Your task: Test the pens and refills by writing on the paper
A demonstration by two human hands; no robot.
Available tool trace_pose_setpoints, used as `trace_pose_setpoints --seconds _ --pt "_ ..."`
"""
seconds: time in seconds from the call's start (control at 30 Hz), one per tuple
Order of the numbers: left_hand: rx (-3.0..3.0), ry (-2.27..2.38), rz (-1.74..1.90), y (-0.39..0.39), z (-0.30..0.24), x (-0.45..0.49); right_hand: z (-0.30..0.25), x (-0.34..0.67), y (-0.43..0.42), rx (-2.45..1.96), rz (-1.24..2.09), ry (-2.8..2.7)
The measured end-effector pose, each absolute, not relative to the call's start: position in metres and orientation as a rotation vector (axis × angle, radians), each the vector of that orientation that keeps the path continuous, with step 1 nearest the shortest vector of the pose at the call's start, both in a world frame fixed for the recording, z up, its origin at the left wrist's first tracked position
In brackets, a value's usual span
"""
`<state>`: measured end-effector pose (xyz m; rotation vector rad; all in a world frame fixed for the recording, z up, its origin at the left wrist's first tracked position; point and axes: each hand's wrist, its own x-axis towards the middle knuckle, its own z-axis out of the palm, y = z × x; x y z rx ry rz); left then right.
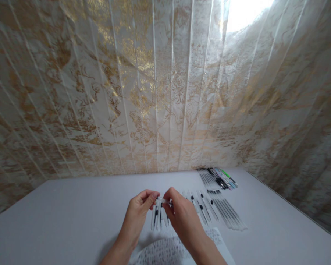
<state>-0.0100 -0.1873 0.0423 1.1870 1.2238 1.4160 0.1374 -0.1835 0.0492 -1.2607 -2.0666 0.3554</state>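
Between my two hands, above the white table, is a clear pen part (pixel 162 200), a slim tube with a dark tip. My left hand (pixel 140 208) pinches its left end between thumb and fingers. The fingers of my right hand (pixel 180 209) close on its right end. Just below them lie several clear pen pieces with black parts (pixel 156 217), partly covered by my right hand. More clear pen parts with black pieces (pixel 201 207) lie to the right of my right hand.
A row of clear tubes with dark refills (pixel 228 213) lies further right, small black caps (pixel 213 191) above it. Pens, one green (pixel 225 173), lie at the table's back right. Written paper (pixel 162 252) is at the front. A gold-patterned curtain (pixel 143 92) hangs behind.
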Motion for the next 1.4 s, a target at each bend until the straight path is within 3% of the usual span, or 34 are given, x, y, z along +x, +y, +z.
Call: trace_pose_setpoints --seconds 0.17,0.6,0.9,1.17,1.4 --pt "1.303 1.266 1.433 -0.186 0.042 -0.011 0.054 0.139 -0.185 -1.299 0.382 -2.133" --pt "1.483 1.221 1.404 -0.188 0.042 -0.012 0.06 0.151 -0.182 -1.141 0.884 -2.054" --pt "1.527 1.29 1.396 -0.189 0.043 -0.012 0.063 0.144 -0.188 -1.214 0.672 -2.081" --pt "1.487 1.348 1.437 -0.192 0.039 -0.007 0.053 0.139 -0.187 -1.202 0.045 -2.131" --pt "1.506 1.262 1.373 -0.193 0.044 -0.006 0.059 0.14 -0.191 -1.259 0.005 -2.201"
